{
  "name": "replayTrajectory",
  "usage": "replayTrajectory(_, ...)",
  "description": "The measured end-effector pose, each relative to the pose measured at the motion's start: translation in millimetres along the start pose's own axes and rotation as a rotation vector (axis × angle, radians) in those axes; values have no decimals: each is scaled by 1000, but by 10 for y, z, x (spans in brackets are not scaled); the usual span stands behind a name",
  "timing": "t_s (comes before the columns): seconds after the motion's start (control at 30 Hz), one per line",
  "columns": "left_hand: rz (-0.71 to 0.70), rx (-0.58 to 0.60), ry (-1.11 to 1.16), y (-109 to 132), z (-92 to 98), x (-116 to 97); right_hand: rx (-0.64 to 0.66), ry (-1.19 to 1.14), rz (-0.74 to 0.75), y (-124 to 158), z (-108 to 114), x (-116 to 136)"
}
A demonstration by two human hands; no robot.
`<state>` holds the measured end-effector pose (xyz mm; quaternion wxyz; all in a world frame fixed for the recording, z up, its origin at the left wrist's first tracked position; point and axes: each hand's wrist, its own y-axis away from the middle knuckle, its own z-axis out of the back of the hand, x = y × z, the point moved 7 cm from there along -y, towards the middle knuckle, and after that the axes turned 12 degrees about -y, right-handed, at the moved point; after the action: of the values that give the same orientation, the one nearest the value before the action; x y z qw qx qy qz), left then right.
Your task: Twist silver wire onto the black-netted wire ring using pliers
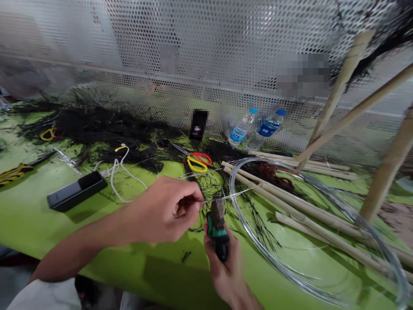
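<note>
Green bench (38,224) lies bare along its near edge; above it the left hand (161,211) pinches a thin wire (229,196) between shut fingertips, while the right hand (227,267) grips green-handled pliers (217,228) set on that wire. Wire coil (258,246) and bamboo sticks (306,215) crowd the right, scissors (196,161) and black netting (106,129) behind. Blur hides the plier tips.

Red-and-yellow scissors (196,160) lie on a green tabletop (38,224), with black netting (106,129) heaped to their left. Two water bottles (241,129) stand right of the scissors, against a perforated metal panel (206,51). Bamboo sticks (309,219) lie farther right. A black power bank (76,190) and white cable (118,172) sit to the left.
</note>
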<state>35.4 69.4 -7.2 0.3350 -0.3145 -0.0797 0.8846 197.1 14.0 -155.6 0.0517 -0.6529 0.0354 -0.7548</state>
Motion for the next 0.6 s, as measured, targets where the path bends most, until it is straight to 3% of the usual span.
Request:
replayTrajectory(0.17,-60,-86,33,-3,-66,-39,-20,20,13,8,14,-17)
replayTrajectory(0.6,-196,-80,17,1,-146,-49,-79,89,90,21,62,-62)
